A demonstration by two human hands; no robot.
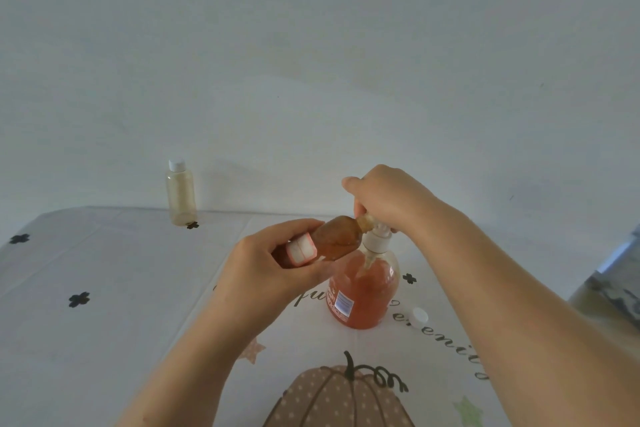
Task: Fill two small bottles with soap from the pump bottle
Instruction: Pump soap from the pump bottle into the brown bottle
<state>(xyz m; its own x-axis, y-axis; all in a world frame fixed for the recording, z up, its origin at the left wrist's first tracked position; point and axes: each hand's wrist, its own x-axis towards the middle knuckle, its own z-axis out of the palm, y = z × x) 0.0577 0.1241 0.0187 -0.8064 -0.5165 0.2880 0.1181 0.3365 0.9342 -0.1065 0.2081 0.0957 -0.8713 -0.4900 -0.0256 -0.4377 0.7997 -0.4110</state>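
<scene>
Left hand [273, 263] fingers grip the tilted small bottle [337, 236] near its base, mouth at the pump bottle [363, 291] spout, above the surface [121, 270]. Right hand [388, 198] fingers curl over the pump head. The small bottle is probably light and soap-slick, so it is best held by the body.

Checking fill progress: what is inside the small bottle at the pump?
Amber soap shows through the clear wall of the small bottle, along most of its visible length. The right hand partly covers its mouth, the left hand its underside.
</scene>
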